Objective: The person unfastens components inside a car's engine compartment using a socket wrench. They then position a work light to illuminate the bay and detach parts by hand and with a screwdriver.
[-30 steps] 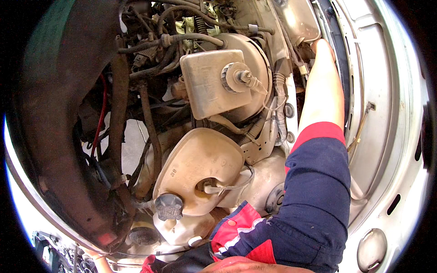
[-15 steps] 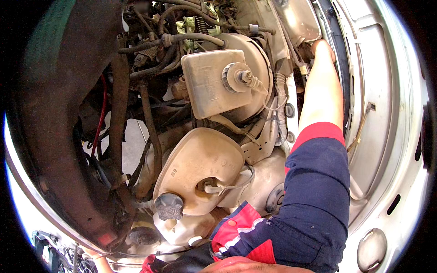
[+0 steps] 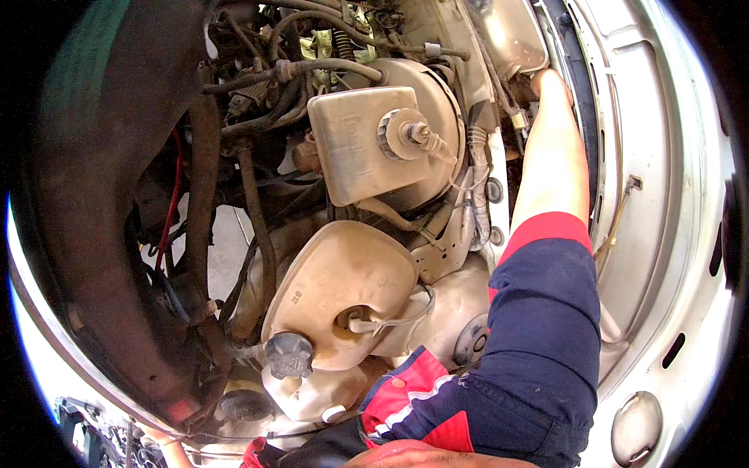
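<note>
While we lean over an open engine bay, our right arm in a blue sleeve (image 3: 538, 343) with a red cuff stretches away from us along the right side, and the right hand (image 3: 546, 82) disappears at the far right behind hoses and a wiring connector (image 3: 516, 121), close to the white inner wing panel (image 3: 647, 156); its fingers are hidden, so we cannot tell whether they are clenched, released or grasping anything. Our left hand is not in sight. Just left of the forearm sits a square, yellowed brake fluid reservoir (image 3: 351, 148) with a round cap (image 3: 398, 132), mounted in front of a large round brake booster (image 3: 437, 101). Nearer to us lies a rounded, cream coolant tank (image 3: 335, 288) with a thin hose plugged into its near side, and beside it, further left and nearer, a dark screw cap (image 3: 289, 352). A thick black hose (image 3: 257, 226) and a red wire (image 3: 173, 195) run down the left side, bordered by a broad dark curved panel (image 3: 94, 195).
</note>
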